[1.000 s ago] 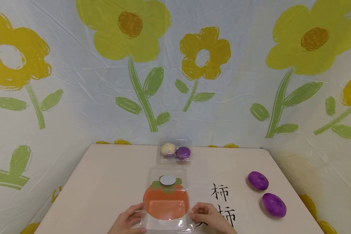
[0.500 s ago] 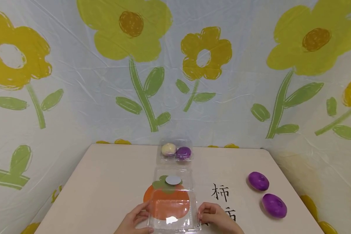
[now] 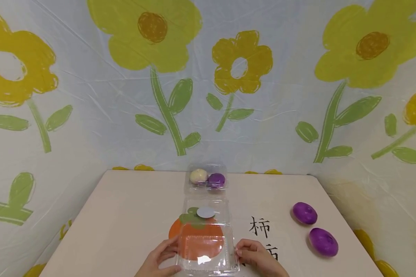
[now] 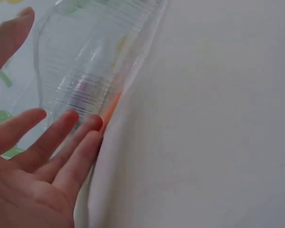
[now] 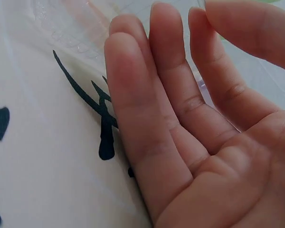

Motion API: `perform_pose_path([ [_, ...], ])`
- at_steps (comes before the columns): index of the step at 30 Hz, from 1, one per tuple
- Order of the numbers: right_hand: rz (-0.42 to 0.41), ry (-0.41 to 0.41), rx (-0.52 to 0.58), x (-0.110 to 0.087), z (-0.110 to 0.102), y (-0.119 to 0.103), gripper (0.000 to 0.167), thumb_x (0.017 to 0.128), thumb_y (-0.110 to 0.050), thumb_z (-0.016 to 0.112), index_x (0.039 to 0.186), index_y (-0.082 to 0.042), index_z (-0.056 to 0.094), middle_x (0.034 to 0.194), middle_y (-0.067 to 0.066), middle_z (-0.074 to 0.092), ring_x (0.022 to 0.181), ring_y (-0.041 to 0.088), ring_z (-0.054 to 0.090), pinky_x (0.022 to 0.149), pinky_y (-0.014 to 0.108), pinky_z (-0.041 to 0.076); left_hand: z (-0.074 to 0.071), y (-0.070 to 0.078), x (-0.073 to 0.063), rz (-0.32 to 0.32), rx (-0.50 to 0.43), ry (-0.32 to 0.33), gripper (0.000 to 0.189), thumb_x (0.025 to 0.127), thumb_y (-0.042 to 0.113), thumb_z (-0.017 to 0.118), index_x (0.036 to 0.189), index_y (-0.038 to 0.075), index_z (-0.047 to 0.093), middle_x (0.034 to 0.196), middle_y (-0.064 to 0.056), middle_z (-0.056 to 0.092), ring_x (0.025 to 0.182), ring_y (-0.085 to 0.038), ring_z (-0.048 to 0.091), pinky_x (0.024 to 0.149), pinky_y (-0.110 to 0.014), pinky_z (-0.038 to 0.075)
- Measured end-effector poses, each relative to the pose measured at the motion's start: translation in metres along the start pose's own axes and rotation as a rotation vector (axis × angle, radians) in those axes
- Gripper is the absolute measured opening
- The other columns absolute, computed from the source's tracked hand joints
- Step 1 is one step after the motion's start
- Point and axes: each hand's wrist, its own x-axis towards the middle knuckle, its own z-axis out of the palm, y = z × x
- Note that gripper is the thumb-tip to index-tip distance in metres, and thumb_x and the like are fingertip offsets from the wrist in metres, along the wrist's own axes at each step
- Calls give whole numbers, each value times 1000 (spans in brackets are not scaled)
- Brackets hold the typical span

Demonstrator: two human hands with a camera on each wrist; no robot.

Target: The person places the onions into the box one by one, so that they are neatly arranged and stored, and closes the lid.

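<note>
An open clear plastic clamshell box (image 3: 208,265) lies at the front middle of the table in the head view, its hinged far half lying flat toward the back. My left hand (image 3: 159,257) touches its left side with nearly straight fingers, the thumb held apart. In the left wrist view, the left hand (image 4: 42,166) has its fingertips against the ribbed clear plastic box (image 4: 95,61). On the right, my right hand (image 3: 256,256) pinches the box's edge between thumb and index finger. The right wrist view shows the right hand (image 5: 180,104) with thumb and index tips together, other fingers bent.
A closed clear box (image 3: 208,189) with a cream round piece (image 3: 198,176) and a purple one (image 3: 216,180) stands at the back. Two purple rounded pieces (image 3: 304,213) (image 3: 323,242) lie at the right. The table mat bears an orange persimmon print (image 3: 174,229) and black characters (image 3: 260,226).
Both hands have shifted the open box a little to the right across the persimmon print, mostly in the first half second. The purple pieces and the back box have stayed put.
</note>
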Motion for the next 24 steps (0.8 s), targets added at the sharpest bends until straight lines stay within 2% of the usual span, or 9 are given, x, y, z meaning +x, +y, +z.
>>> perform_pose_path([
  [5, -1, 4, 22, -1, 1, -2, 14, 100, -14, 56, 106, -6, 66, 98, 0, 70, 88, 12, 62, 83, 26, 52, -2, -8, 2, 119, -74, -27, 75, 89, -8, 67, 151, -7, 25, 138, -39, 42, 120, -18, 58, 96, -30, 51],
  [6, -1, 1, 23, -2, 2, -2, 14, 101, -14, 55, 107, -6, 66, 98, 1, 70, 88, 12, 62, 83, 26, 52, -2, -9, 3, 157, -77, -38, 76, 89, -10, 66, 151, -8, 23, 140, -40, 39, 122, -21, 56, 96, -32, 51],
  [9, -12, -10, 7, -3, 1, -2, 15, 101, -12, 54, 107, -5, 65, 98, 0, 68, 88, 12, 61, 83, 26, 51, -1, -12, 7, 195, -59, -62, 77, 88, -10, 67, 152, -6, 25, 151, -35, 30, 131, -25, 49, 99, -34, 50],
  [13, -29, -23, -3, -2, -1, 0, 14, 101, -11, 53, 106, -6, 66, 97, -1, 67, 88, 11, 61, 83, 25, 51, -2, -14, 10, 213, 43, -79, 75, 86, -3, 73, 151, -3, 34, 160, -22, 23, 144, -20, 34, 109, -26, 38],
  [16, -37, -23, -9, 0, -2, 2, 15, 101, -11, 53, 107, -5, 65, 97, -1, 67, 87, 11, 62, 82, 25, 52, -5, -17, 10, 257, 125, -86, 78, 83, 1, 78, 150, -3, 37, 161, -21, 24, 148, -19, 26, 113, -21, 27],
  [18, -46, -25, -7, 0, -2, 2, 17, 102, -11, 51, 108, -3, 65, 99, 1, 67, 88, 12, 62, 83, 26, 53, -6, -19, 9, 269, 144, -87, 81, 81, 2, 80, 150, -3, 37, 160, -20, 25, 148, -20, 27, 113, -21, 27],
  [20, -50, -25, -13, 0, -3, 0, 19, 103, -11, 48, 109, 0, 63, 100, 2, 66, 89, 12, 62, 82, 26, 54, -6, -20, 9, 255, 148, -86, 82, 80, 2, 81, 150, -2, 37, 161, -18, 25, 147, -20, 28, 112, -22, 28],
  [24, -83, -14, -73, -1, -1, -8, 27, 104, -10, 45, 109, 14, 54, 98, 6, 64, 87, 14, 63, 79, 28, 56, -9, -21, 7, 256, 159, -80, 84, 79, 3, 82, 150, -2, 37, 161, -18, 26, 146, -23, 30, 112, -23, 30],
])
